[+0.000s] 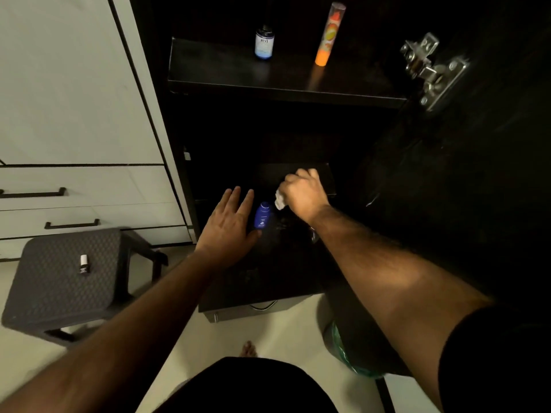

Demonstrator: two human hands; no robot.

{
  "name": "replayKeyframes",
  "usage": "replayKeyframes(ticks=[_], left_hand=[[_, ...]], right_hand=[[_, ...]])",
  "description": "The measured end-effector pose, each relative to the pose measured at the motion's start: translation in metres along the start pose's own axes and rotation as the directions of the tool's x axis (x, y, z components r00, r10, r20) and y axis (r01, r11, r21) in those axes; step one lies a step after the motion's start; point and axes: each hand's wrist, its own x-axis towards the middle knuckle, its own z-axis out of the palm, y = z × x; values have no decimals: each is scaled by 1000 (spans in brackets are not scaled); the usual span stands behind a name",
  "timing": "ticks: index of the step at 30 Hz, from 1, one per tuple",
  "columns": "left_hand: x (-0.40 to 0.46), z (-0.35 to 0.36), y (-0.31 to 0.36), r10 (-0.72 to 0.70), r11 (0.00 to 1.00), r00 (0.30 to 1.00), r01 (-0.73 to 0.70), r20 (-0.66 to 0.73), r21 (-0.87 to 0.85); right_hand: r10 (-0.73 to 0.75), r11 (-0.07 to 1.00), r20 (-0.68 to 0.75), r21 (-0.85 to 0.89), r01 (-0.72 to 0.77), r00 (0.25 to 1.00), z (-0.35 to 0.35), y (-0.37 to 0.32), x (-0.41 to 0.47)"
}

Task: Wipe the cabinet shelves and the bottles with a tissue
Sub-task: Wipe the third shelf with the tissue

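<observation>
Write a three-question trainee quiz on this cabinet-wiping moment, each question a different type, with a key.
1. True or false: the right hand grips the white tissue.
2. Multiple choice: the small blue bottle stands A) on the stool, B) on the lower shelf beside the left hand, C) on the upper shelf.
3. Fill in: on the upper shelf, beside the dark bottle, stands a tall ____ tube.

Key: 1 true; 2 B; 3 orange.

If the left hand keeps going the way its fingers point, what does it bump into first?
Probably nothing nearby: the left hand points into the dark cabinet, passing just left of the blue bottle. Depth there is hard to judge.
</observation>
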Motion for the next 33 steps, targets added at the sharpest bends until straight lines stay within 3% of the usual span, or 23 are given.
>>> replayKeyframes(ticks=[11, 19, 22, 25, 30, 33], left_hand=[[43, 16, 35, 33, 993, 999, -35, 17, 113], [49, 15, 26, 43, 996, 999, -43, 6, 73], [51, 12, 13, 42, 997, 999, -42, 8, 65], [54, 7, -3, 30, 999, 1000, -30, 8, 34], [62, -4, -24, 23, 1000, 1000, -23, -6, 5], [70, -8, -27, 54, 998, 998, -54, 13, 8]], right_hand=[[110, 958, 256, -284, -34, 960, -17, 65, -9], [201, 881, 290, -471, -44, 936, -24, 63, 20], [204, 898, 221, -430, -93, 954, -26, 66, 33], [229, 925, 254, -357, -129, 940, -21, 65, 40], [338, 940, 231, -38, -339, 912, -1, 46, 47], [369, 929, 218, -81, -360, 903, 7, 47, 44]])
